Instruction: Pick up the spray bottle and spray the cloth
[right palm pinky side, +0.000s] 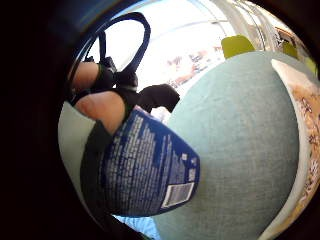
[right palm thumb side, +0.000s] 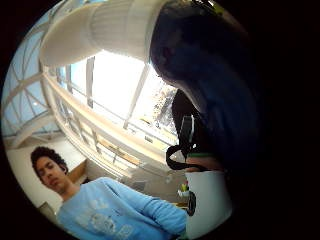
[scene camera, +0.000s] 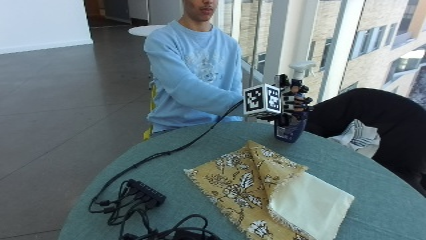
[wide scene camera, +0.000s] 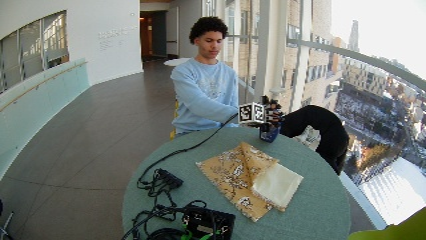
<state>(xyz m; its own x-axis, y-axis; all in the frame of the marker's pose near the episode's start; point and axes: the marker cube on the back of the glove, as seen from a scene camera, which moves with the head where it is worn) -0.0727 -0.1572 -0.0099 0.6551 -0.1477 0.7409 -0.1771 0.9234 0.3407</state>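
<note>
- We see the spray bottle (scene camera: 291, 127) upright at the far edge of the round table (scene camera: 373, 200), its base on or just above the teal surface — we cannot tell which. Its white nozzle rises above the glove.
- The cloth (scene camera: 266, 192) lies flat nearer the camera, well apart from the bottle, one corner folded back to show the pale underside. We judge it was spread out this way so the spray can land on a broad face.
- The right hand (scene camera: 291, 102) is wrapped round the bottle's upper part, fingers curled about it; the little-finger palm view shows the blue label (right palm pinky side: 150, 167) close against the palm and fingertips (right palm pinky side: 102, 107).
- We judge the pick-up is in hand — spraying not yet begun.
</note>
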